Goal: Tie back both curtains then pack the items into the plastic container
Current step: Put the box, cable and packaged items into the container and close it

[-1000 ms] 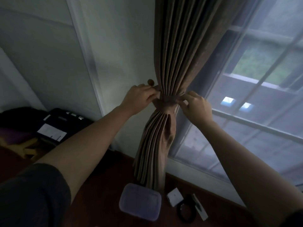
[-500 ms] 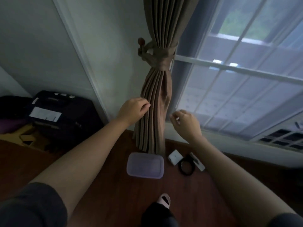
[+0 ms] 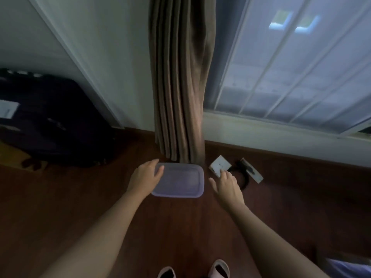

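- Your landmark is the plastic container (image 3: 179, 179): lid on, flat on the wooden floor (image 3: 180, 227), right at the foot of the brown curtain (image 3: 179, 87), whose hem hangs just behind the far edge.
- Your left hand (image 3: 145, 178) sits on the container's left end, fingers spread, thumb lying across the near-left corner of the lid. Not clamped. Looks like a steadying hold so the box doesn't skate on the floor, or the start of a lid lift; can't tell which.
- Your right hand (image 3: 226, 184) is just right of the container, fingers apart, empty. Fingertips reach the near edge of the white square item (image 3: 218, 166); contact or just short, can't tell.
- Further right of the container: a black coiled cable (image 3: 243, 177) touching or overlapping the white item, and a long flat piece (image 3: 252, 171) lying across the cable. These look like the things to pack, parked in one cluster beside the box for short reaches.
- Tie-back on this curtain is out of frame, so you can't confirm it from here. The second curtain isn't visible either.
- Judgement: you're at the start of packing. The lid has to come off before anything goes in.
- Risk: the cable is tangled with the flat piece, so lifting one may drag the other.
- Dark suitcase (image 3: 50, 121) well left of the container; not in play.
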`<state>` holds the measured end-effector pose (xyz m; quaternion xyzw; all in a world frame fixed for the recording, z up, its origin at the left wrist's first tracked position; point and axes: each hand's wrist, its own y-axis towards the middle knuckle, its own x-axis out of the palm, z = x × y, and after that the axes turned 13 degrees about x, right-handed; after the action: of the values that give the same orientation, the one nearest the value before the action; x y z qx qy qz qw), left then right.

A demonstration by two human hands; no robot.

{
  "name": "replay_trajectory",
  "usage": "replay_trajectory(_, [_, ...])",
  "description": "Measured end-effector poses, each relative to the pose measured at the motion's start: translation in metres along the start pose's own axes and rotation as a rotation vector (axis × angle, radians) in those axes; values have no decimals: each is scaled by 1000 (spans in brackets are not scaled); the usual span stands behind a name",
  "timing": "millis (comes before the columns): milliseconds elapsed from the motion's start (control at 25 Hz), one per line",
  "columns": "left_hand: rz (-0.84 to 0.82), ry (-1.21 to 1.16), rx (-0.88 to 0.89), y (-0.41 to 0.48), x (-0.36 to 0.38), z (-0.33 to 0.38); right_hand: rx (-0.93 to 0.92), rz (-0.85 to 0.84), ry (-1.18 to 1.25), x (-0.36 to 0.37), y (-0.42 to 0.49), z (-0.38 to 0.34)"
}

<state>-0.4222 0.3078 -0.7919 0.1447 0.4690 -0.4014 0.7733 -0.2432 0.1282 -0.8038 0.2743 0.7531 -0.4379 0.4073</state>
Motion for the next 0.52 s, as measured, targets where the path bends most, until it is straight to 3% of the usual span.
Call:
replay_trajectory(360, [40,78,-133,70,252,-181,-55,-21,-22,245,166,76])
replay_trajectory(520, [138,84,-390,99,311,-245,-31,-23,76,313,226,100])
